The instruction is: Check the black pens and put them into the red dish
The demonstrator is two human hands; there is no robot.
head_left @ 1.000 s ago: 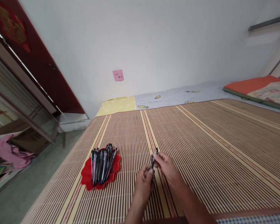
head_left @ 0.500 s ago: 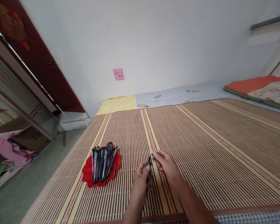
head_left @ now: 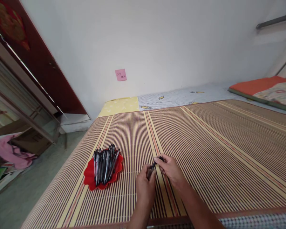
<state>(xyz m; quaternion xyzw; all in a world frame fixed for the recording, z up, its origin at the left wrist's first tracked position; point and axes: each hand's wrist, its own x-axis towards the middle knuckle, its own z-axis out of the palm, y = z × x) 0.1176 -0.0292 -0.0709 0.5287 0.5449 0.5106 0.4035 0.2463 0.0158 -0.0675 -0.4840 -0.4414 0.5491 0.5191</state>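
Note:
Both my hands hold one black pen (head_left: 153, 166) low over the striped bamboo mat (head_left: 205, 149). My left hand (head_left: 145, 188) is closed round its lower end. My right hand (head_left: 171, 169) pinches its upper end with fingertips pressed together. The pen lies tilted between them, mostly hidden by my fingers. To the left, a red scalloped plate (head_left: 88, 178) carries several black pens (head_left: 105, 163) lying side by side.
The mat covers a bed whose left edge drops to a grey floor (head_left: 19, 197). A dark red cabinet (head_left: 38, 63) and piled clothes (head_left: 11, 154) stand at the left. A pink note (head_left: 120, 75) sticks to the wall; an orange cushion (head_left: 264, 89) lies far right.
The pen has dropped from upright to a low tilt between my hands. My right hand has closed in on its upper end, and both hands sit slightly lower.

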